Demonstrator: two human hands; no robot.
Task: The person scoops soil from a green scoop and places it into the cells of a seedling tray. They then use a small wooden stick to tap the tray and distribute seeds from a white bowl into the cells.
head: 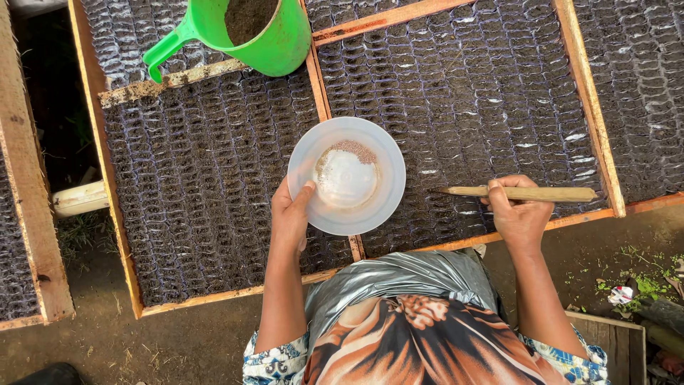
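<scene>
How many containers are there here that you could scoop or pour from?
2. A white bowl of small seeds in the left hand, and a green jug of soil on the frames at top. Others may lie outside view.

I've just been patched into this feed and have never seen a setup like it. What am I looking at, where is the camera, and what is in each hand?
There is no machine here: a person works with two bare hands, and the single camera sits on their head, looking straight down. The left hand holds a white plate by its rim; on it lie small brownish seeds. The right hand grips a pointed wooden stick, tip toward the plate. Below are wooden-framed beds packed with rows of small dark soil-filled cells. At the top a green jug holding soil rests on the frames.
</scene>
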